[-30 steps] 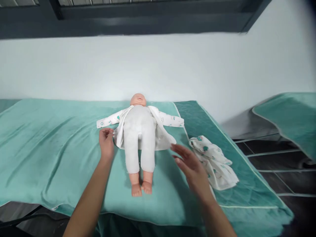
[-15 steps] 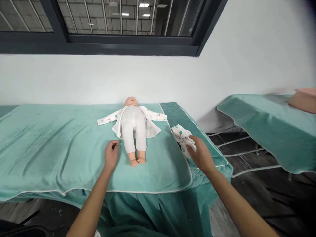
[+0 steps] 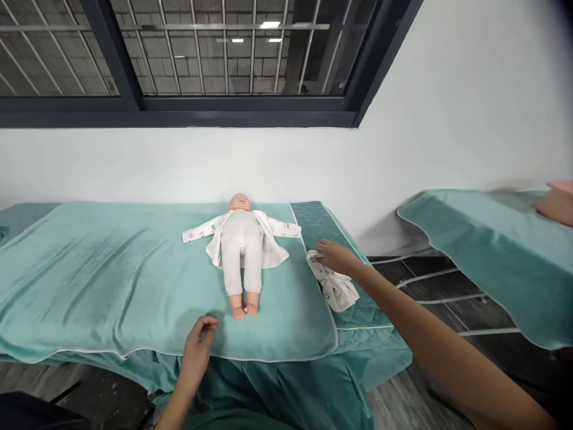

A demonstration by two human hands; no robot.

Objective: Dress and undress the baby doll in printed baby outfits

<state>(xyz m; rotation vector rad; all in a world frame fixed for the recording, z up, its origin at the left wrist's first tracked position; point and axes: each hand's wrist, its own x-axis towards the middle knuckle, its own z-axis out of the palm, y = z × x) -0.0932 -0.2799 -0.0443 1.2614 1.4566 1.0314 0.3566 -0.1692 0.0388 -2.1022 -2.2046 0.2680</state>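
A baby doll [image 3: 242,245] in white leggings lies on its back with its arms spread. Its white printed jacket [image 3: 274,254] hangs unfastened at both sides, with the sleeves on the arms. To the doll's right lies a bunched white baby garment with a green print [image 3: 338,291]. My right hand [image 3: 338,257] is closed on the upper end of that garment, fingertips partly hidden in the cloth. Over the near part of the bed, left of the doll's feet, my left hand [image 3: 199,343] hovers with fingers curled toward the thumb and nothing in them.
A green bedspread [image 3: 111,280] covers the bed, which stands against a white wall [image 3: 201,164] under a barred window [image 3: 242,60]. At the right is a second green-covered bed [image 3: 483,251] with a pinkish object [image 3: 557,203] on it. Dark floor [image 3: 439,280] shows between the beds.
My right hand has moved from beside the jacket hem to the bunched garment and grasped its far end. My left hand has drawn back from the jacket toward me. The view has tilted up.
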